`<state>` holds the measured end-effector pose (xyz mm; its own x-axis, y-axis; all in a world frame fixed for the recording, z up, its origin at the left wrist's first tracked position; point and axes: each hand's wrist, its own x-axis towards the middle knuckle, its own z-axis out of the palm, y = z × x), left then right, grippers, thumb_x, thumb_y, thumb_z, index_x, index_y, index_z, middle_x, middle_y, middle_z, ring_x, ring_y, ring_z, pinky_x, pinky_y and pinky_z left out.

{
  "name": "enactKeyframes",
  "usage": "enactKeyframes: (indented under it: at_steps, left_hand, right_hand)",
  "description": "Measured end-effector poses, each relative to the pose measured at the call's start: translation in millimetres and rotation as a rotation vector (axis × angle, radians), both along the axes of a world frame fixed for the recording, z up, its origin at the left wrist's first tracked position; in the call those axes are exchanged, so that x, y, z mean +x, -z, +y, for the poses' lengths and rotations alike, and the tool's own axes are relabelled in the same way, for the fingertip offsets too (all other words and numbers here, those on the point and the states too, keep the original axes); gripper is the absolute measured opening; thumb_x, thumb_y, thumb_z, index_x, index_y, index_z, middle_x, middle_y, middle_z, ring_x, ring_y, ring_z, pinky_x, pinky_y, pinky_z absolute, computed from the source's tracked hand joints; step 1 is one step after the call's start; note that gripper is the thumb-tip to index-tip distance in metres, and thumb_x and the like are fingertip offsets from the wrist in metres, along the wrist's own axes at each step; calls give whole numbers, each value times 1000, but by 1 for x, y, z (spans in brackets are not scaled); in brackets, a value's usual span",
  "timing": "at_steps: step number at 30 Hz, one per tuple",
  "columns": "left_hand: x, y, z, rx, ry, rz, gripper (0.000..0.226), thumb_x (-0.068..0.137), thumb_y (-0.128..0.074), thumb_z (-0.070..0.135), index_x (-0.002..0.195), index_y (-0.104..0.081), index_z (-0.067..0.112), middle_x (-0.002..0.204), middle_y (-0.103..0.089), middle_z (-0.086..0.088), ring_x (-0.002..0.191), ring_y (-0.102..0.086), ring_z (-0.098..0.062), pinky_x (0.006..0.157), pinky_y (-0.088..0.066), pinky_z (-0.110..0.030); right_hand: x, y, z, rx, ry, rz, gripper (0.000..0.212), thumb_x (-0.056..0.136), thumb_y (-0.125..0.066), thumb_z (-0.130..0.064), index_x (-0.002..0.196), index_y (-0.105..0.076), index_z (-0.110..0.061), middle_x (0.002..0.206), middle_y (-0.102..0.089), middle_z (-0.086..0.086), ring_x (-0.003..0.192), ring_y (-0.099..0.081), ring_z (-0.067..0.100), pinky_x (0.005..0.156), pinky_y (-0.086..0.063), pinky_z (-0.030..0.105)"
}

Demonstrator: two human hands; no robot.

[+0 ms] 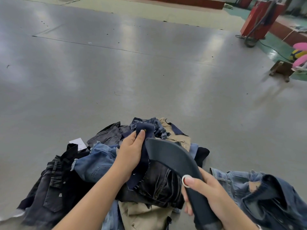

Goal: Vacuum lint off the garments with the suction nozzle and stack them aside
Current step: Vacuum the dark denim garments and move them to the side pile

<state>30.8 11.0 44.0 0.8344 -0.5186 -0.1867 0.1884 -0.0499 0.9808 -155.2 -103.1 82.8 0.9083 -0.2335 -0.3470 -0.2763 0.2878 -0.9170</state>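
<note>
A heap of denim and khaki garments (103,165) lies on the grey table in front of me. My left hand (131,151) grips a dark navy garment (145,146) by a flap with a brass button, thumb on top, lifting it from the heap. My right hand (204,195) is curled round the handle of the dark curved suction nozzle (167,156), thumb by a white ring on it. The nozzle's mouth lies against the navy fabric just right of my left thumb. A faded blue ripped garment (259,195) lies apart at the right.
The broad grey table surface (132,72) stretches far ahead and to both sides. A white paper tag (78,143) lies at the heap's left edge. Off the table at the far right stand a red machine (259,19) with a hose and a low wooden stool (282,70).
</note>
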Motion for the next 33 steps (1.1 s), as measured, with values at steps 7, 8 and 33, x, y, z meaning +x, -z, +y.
enactKeyframes:
  at_steps: [7,8,33]
  left_hand:
    - [2,-2,2,3,-17,6,29,100,-45,36,87,-70,42,82,-74,9,76,-68,-6,65,-47,-25]
    - [3,-2,4,0,-32,12,31,100,-45,35,84,-70,42,78,-73,9,72,-67,-5,64,-47,-24]
    - [-6,4,1,24,30,28,28,100,-46,32,91,-70,23,80,-73,1,75,-66,-12,67,-50,-29]
  right_hand:
    - [3,1,3,18,16,17,29,69,-75,-44,92,-66,-30,66,-59,16,46,-57,30,50,-50,35]
    - [2,1,4,18,-16,27,31,69,-74,-44,96,-66,-31,66,-59,15,47,-57,29,50,-50,34]
    - [1,2,3,-1,33,15,29,67,-75,-42,93,-68,-31,66,-63,9,48,-59,24,49,-50,29]
